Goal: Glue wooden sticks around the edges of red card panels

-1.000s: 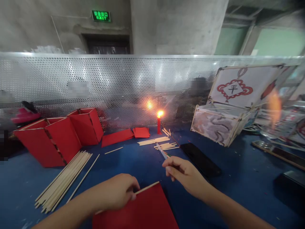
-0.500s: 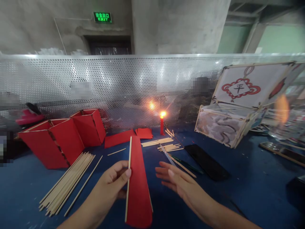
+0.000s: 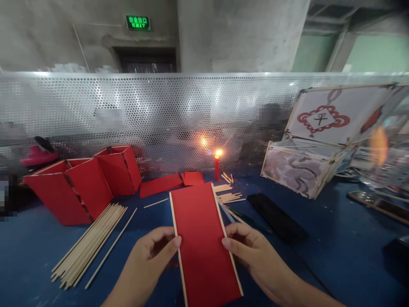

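Note:
I hold a long red paper panel (image 3: 201, 238) with a thin wooden stick along each long edge, lifted above the blue table (image 3: 335, 238). My left hand (image 3: 153, 251) pinches its left edge stick. My right hand (image 3: 252, 251) grips its right edge stick. The panel faces me and points away toward a lit red candle (image 3: 217, 164) at the back.
A bundle of long wooden sticks (image 3: 89, 241) lies at left, beside folded red paper lanterns (image 3: 83, 183). Short sticks (image 3: 228, 196), a black phone (image 3: 276, 217) and red paper pieces (image 3: 169, 183) lie mid-table. A painted lantern frame (image 3: 313, 145) stands right; a perforated metal screen (image 3: 159, 115) runs behind.
The panel went from lying flat under my left hand, to edge-on, to facing me. My right hand put down the thin tool it held and took the panel's right edge.

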The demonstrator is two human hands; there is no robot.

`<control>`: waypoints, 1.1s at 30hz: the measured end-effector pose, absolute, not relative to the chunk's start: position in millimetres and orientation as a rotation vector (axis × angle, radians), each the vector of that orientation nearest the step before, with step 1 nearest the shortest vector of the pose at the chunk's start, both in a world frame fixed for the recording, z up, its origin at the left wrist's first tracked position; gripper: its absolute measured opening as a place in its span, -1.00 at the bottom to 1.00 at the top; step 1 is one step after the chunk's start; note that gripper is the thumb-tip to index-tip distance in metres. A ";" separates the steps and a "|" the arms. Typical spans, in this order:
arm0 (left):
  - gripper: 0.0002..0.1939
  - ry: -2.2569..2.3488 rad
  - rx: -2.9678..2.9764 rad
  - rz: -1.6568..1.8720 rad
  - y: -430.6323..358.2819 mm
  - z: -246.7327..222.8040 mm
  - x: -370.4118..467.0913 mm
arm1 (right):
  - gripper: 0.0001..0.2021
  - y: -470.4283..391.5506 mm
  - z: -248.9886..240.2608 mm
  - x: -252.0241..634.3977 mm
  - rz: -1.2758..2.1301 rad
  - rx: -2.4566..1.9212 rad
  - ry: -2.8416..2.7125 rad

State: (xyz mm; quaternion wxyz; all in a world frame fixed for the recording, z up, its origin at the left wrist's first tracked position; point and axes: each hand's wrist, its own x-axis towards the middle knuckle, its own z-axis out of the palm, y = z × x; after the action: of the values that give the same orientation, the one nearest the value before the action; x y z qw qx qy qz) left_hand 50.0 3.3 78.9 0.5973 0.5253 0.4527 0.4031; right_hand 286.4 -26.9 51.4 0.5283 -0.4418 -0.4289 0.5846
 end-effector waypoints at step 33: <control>-0.65 1.129 1.279 0.987 -3.1 88.9 41.7 | -0.67 -28.7 50.7 278.3 1.273 -1.125 -1.047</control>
State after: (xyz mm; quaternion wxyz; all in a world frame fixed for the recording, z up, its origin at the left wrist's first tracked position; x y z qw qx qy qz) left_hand 41.7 -3.1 88.9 0.5525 0.5409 0.4776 0.4172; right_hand 278.3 -28.7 50.7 0.5420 -0.4737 -0.4408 0.5362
